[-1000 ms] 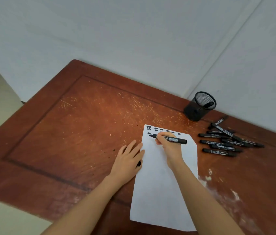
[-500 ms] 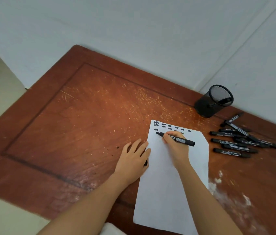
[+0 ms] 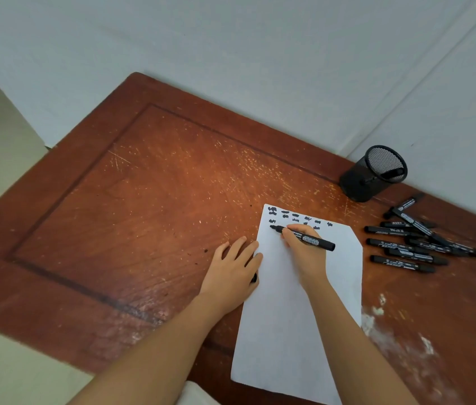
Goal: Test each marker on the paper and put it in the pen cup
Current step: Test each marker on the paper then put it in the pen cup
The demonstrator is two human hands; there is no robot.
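The right hand (image 3: 307,257) pinched the marker (image 3: 317,242), tip pointing left; the pen cup (image 3: 358,185) stood away up to its right.

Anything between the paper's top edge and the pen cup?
Nothing. The head view shows only bare, scratched tabletop between the paper and the pen cup.

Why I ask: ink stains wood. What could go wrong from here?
1. The marker in the right hand has its tip close to the left edge of the paper; a stroke could run onto the table.
2. The left hand lies mostly on the table, only fingertips at the paper's edge, so the sheet may slide.
3. The loose markers lie crossed in a pile near the pen cup; a brushing hand might set some rolling.
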